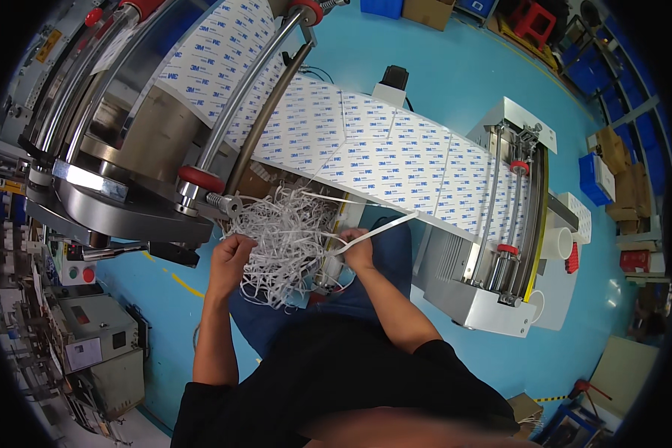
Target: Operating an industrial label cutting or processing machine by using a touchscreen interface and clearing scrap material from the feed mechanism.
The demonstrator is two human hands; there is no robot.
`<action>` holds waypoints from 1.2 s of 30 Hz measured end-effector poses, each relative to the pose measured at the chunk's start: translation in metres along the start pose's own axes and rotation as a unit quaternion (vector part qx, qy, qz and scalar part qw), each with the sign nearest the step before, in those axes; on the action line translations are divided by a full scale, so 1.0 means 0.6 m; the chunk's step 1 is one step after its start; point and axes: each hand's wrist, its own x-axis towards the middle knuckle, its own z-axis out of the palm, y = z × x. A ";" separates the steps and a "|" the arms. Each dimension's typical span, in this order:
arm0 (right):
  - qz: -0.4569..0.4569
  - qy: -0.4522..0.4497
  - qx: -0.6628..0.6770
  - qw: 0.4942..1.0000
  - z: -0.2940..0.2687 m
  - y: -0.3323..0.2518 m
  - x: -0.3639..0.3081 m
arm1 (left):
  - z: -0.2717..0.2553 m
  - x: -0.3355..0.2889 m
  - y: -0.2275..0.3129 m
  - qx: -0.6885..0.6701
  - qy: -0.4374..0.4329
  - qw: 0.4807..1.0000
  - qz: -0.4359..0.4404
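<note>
A large tangle of thin white strips (287, 250) fills the space between my hands. My left hand (233, 259) is closed, knuckles up, against the pile's left edge; what it holds, if anything, is hidden. On the other side my right hand (357, 250) has its fingers curled round a narrow white strip (392, 224). That strip runs up to the near edge of a wide white sheet (381, 160) with blue print, which stretches across the machine. Thin cut lines show in the sheet.
To the left stands a roller unit with metal bars (250, 93) and red collars. The sheet passes into a second roller machine (493, 231) on the right. Grey equipment (101, 336) stands at lower left; blue bins (596, 179) and cartons line the right side.
</note>
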 end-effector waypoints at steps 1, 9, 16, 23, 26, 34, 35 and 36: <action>-0.003 -0.009 0.003 1.000 -0.008 -0.023 0.002 | 0.005 0.005 0.000 0.002 -0.002 1.000 0.000; 0.031 -0.053 0.146 0.987 -0.001 -0.076 0.029 | 0.013 0.009 0.008 -0.010 -0.004 1.000 0.017; 0.105 -0.068 0.248 0.961 0.013 -0.086 0.043 | 0.000 0.000 0.010 -0.013 -0.013 0.999 0.032; 0.067 -0.102 0.270 0.955 0.080 -0.108 0.045 | -0.105 0.012 -0.043 0.003 -0.024 0.999 0.023; 0.105 -0.156 0.267 0.945 0.091 -0.195 0.066 | -0.193 0.024 -0.059 -0.004 -0.044 0.999 0.025; 0.279 -0.143 0.481 0.819 0.111 -0.222 0.084 | -0.341 -0.003 -0.095 -0.054 -0.021 0.998 0.004; 0.331 -0.128 0.432 0.829 0.084 -0.257 0.088 | -0.347 -0.009 -0.096 -0.103 -0.009 0.995 0.004; 0.330 -0.128 0.432 0.829 0.085 -0.246 0.087 | -0.351 -0.013 -0.098 -0.151 0.002 0.989 0.003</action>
